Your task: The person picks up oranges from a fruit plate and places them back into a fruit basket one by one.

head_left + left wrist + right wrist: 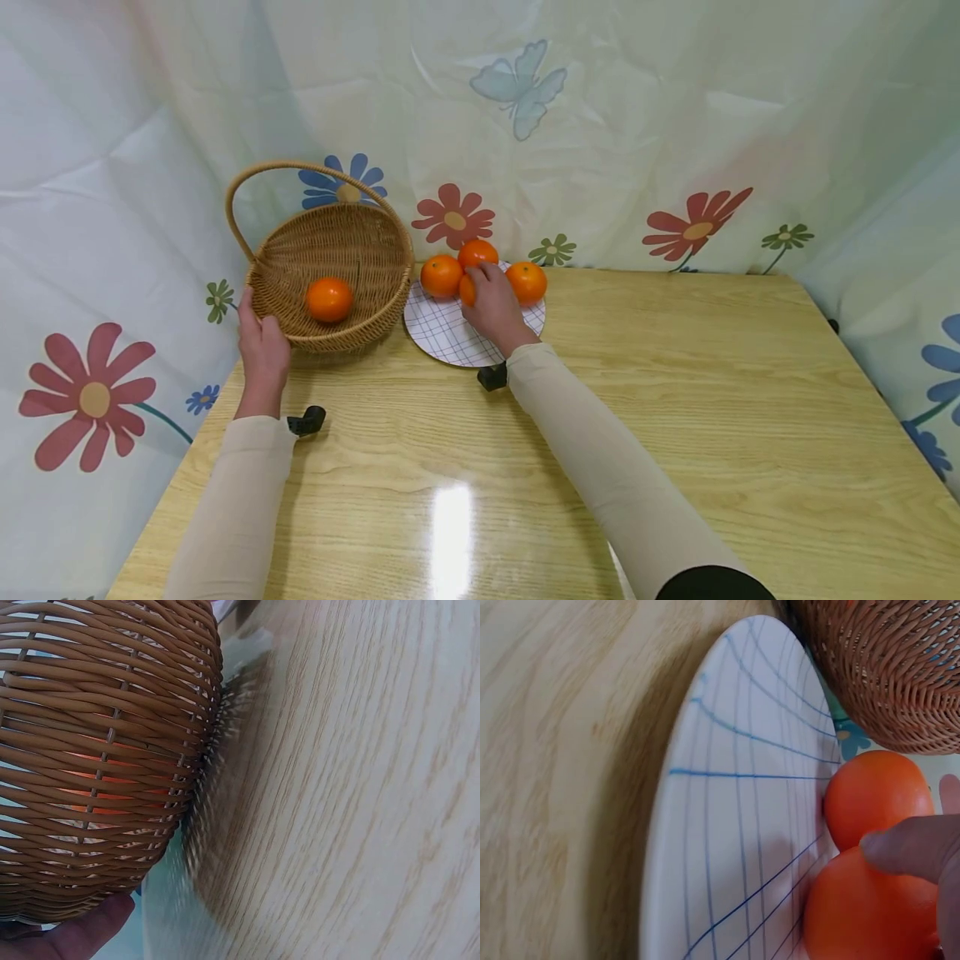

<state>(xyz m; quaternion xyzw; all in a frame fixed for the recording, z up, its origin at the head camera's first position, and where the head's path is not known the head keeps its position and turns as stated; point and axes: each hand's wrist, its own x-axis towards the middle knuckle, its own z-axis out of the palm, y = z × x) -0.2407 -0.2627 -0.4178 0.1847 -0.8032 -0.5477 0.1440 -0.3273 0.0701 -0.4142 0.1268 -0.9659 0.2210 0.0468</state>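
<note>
My left hand [264, 354] grips the left side of a wicker basket [330, 242], thumb near its rim. The basket has a tall arched handle, and one orange [329, 300] lies inside it; the left wrist view shows that fruit through the weave. Several oranges sit on a white plate with blue grid lines [450, 333], right of the basket. Over the plate, my right hand [497, 310] holds one orange [874, 907], partly hidden by the fingers. Its thumb [907, 844] presses on the skin in the right wrist view. Another orange [877, 795] touches the held one.
The pale wooden table [675, 400] extends to the right and toward the front. A flowered cloth [637, 125] hangs behind the table and along its sides. The basket stands close to the plate's left edge, both near the back cloth.
</note>
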